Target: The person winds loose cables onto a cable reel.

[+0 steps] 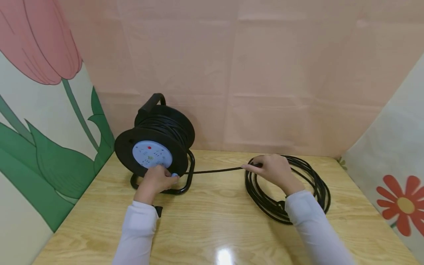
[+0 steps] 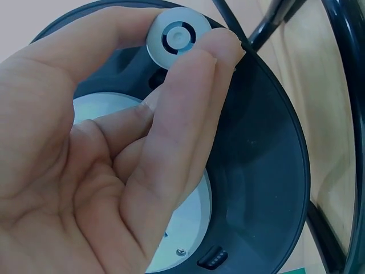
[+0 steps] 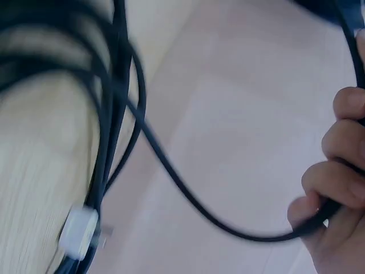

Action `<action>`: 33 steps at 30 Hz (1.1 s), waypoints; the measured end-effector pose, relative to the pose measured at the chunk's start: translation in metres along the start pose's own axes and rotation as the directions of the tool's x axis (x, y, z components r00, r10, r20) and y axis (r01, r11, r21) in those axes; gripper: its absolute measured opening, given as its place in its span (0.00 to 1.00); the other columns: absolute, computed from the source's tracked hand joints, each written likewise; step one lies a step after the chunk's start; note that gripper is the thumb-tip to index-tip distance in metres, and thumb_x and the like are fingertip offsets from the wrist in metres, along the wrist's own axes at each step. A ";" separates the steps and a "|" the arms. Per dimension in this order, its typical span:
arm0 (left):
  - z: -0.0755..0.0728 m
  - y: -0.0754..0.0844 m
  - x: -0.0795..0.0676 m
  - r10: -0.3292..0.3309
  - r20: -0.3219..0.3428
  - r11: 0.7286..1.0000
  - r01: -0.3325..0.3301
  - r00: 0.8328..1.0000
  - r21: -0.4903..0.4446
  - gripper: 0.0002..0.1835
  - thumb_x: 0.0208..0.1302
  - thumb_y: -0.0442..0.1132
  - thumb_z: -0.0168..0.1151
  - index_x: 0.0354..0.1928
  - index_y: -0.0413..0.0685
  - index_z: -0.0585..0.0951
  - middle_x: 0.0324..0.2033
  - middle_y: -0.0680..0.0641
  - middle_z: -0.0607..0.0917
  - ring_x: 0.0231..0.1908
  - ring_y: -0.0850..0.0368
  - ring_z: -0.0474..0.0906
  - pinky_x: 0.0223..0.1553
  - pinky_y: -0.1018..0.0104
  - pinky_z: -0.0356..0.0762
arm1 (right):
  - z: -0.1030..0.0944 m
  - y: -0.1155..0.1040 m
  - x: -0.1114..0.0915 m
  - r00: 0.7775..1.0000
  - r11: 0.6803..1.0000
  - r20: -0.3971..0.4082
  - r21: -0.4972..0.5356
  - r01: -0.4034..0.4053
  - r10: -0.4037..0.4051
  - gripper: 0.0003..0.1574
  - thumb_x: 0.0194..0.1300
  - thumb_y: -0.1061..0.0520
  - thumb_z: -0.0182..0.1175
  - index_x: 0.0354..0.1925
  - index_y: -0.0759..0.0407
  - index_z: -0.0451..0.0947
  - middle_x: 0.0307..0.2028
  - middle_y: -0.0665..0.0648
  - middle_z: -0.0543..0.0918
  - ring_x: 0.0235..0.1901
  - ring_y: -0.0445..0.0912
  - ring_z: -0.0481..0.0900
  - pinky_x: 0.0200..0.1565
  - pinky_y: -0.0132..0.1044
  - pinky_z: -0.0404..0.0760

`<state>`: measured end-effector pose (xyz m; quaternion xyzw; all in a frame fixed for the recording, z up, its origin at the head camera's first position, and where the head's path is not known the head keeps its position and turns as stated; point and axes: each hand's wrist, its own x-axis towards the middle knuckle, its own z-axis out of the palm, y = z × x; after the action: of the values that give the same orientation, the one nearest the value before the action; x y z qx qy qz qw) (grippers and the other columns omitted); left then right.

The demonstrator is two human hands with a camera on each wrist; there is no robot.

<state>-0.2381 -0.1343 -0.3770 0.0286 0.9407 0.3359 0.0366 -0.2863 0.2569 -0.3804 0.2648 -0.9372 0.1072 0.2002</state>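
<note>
A black cable reel (image 1: 124, 147) stands at the left of the table, tilted toward me, with black cable (image 1: 165, 127) wound on its drum. Its round pale-blue socket panel (image 1: 152, 151) faces me. My left hand (image 1: 157, 180) pinches the small round crank knob (image 2: 178, 37) near the reel's rim between thumb and fingers. From the reel a cable length (image 1: 215, 171) runs nearly straight to my right hand (image 1: 273, 169), whose fingers curl round it. Under that hand lies a loose coil of cable (image 1: 319, 187); the right wrist view shows the cable sagging between coil and fingers.
A black tubular stand (image 1: 191, 173) carries the reel, which has a handle (image 1: 150, 105) on top. In the coil sits a dark lump (image 1: 281, 204), and a whitish piece (image 3: 80, 231) lies against its strands. A small black object (image 1: 159, 211) shows beside the left sleeve. A pink backdrop (image 1: 232, 73) rises behind the table.
</note>
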 end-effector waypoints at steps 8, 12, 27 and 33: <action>0.001 0.001 0.001 -0.012 0.013 1.000 0.012 1.000 -0.005 0.21 0.65 0.48 0.67 0.18 0.42 0.83 0.18 0.52 0.81 0.22 0.57 0.73 0.23 0.66 0.69 | -0.016 0.051 -0.023 0.995 0.988 -0.037 0.129 -0.088 0.094 0.27 0.62 0.37 0.69 0.20 0.46 0.67 0.17 0.45 0.67 0.22 0.44 0.64 0.41 0.49 0.63; 0.001 0.000 0.001 -0.014 0.021 1.000 0.014 1.000 -0.022 0.21 0.65 0.47 0.67 0.17 0.42 0.82 0.18 0.52 0.82 0.23 0.57 0.75 0.24 0.66 0.70 | -0.015 0.059 -0.029 0.998 0.985 -0.047 0.169 -0.042 0.051 0.20 0.64 0.45 0.70 0.25 0.48 0.70 0.23 0.46 0.70 0.26 0.45 0.65 0.36 0.43 0.64; 0.000 -0.035 0.010 -0.018 0.104 0.978 0.039 0.994 -0.204 0.18 0.65 0.50 0.68 0.33 0.39 0.86 0.25 0.49 0.86 0.28 0.58 0.84 0.36 0.62 0.85 | -0.011 0.046 -0.025 0.990 0.965 -0.131 0.262 -0.008 0.044 0.10 0.66 0.50 0.69 0.29 0.45 0.78 0.23 0.42 0.74 0.25 0.41 0.69 0.40 0.46 0.71; -0.001 -0.043 0.009 -0.026 0.145 0.957 0.067 0.989 -0.283 0.19 0.66 0.48 0.68 0.37 0.35 0.86 0.28 0.47 0.86 0.31 0.54 0.85 0.38 0.61 0.86 | -0.002 0.044 -0.022 0.987 0.950 -0.148 0.312 -0.010 0.059 0.11 0.63 0.50 0.71 0.28 0.42 0.78 0.17 0.43 0.70 0.16 0.39 0.63 0.21 0.33 0.66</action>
<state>-0.2487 -0.1676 -0.4045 0.0243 0.8776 0.4651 0.1140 -0.2926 0.3041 -0.3924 0.2671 -0.8947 0.2769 0.2268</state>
